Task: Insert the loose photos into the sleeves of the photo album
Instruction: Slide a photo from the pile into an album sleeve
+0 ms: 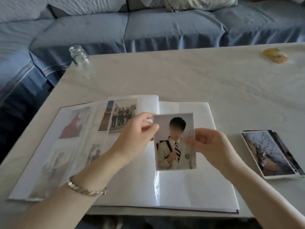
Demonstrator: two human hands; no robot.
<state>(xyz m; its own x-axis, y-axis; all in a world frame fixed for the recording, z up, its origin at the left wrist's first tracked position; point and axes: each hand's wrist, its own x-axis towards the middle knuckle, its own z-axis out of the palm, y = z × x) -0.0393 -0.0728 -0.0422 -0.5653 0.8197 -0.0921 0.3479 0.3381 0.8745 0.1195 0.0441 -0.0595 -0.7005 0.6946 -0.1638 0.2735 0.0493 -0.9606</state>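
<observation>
Photo album (189,187) lies open on the white table (198,76), spine running away from the camera; left pages already carry photos in their sleeves, incl. a group shot (123,119) at top and a figure in red (73,123) on the outer page; lower-left prints too glared to read.

Both hands hold one loose portrait photo (175,142) above the right-hand page, print upright, facing the camera; it shows a person in a pale blazer with a striped tie. Left hand (137,138) pinches the upper-left edge, thumb on the front, fingers behind; right hand (209,146) pinches the right edge about mid-height, thumb tip on the front. Both grips narrow, closed on the photo. Can't tell whether the bottom edge is touching the page or inside a sleeve; right-page sleeves look blank.

Metal bracelet (85,189) on the left wrist.

Stack of remaining loose photos (272,154) sits on the table just right of the album, apart from it, top print an outdoor scene with bare branches.

Clear glass jar (80,57) at the table's far-left corner; small yellow wrapped item (274,56) far right, blurred; blue sofa (165,27) behind the table.
</observation>
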